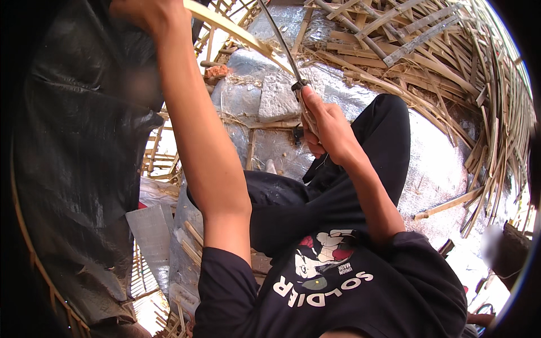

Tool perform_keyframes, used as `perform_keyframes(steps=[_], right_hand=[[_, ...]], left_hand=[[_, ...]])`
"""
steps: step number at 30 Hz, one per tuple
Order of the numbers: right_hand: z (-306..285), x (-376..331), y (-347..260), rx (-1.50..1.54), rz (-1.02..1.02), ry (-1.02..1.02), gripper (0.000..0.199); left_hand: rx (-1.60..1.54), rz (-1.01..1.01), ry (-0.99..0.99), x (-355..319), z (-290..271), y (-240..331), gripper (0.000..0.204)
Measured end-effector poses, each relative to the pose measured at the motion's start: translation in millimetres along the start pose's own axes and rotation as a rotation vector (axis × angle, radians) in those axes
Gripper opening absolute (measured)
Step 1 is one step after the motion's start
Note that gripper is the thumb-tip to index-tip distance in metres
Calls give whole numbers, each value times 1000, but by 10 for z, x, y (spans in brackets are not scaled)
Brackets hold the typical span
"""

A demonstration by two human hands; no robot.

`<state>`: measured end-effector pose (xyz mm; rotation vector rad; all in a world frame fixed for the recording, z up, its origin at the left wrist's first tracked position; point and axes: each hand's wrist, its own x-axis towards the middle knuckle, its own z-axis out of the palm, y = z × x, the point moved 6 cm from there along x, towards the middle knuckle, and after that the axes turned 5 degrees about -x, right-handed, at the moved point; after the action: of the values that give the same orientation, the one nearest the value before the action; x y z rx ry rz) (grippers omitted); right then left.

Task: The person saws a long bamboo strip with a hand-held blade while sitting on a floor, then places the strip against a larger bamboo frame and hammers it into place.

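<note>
We see a big black sheet (84, 163) hanging down the left side, shiny and full of creases. We see a silver sheet (434, 152) spread on the ground, with bright light on it. At the top right we find a big, messy heap of bamboo strips (451, 79), lying this way and that.

The person sits in the middle. We see a black shirt (394, 287) with a picture and white letters on the front, and black pants (389, 129) with one knee bent up.

Near the left arm we spot a flat grey board (151, 239), leaning at a slant. We see one long, pale strip (231, 29) slanting down from beside the left hand (153, 12) toward the knife (280, 36). Its low end is close to where the blade meets the handle, but we cannot tell if they touch. The left hand is cut off by the top edge, so we cannot tell how far open it is or if it grips the strip. The right hand (329, 129) is curled closed around the knife handle, and the thin blade points up.

Past the knife we see a rough grey block (279, 98), and beyond it a small orange lump (217, 72).
</note>
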<state>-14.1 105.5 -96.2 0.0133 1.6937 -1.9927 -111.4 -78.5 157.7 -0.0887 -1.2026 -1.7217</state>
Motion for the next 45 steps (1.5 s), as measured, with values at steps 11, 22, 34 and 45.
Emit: perform_keyframes(steps=[11,22,34,45], right_hand=[[161,-102,-64,-101,-108,14,60],[-171,-300,-318,-28,-197,75,64],[-29,31,65,-68,49,24,65],[182,60,172,-44,95,-64,68]], left_hand=[[19,10,-82,-56,62,197,51],[239,123,-148,296,-123,29,59],[213,90,-125,130,-281,94,57],[159,40,-101,326,-487,-9,56]])
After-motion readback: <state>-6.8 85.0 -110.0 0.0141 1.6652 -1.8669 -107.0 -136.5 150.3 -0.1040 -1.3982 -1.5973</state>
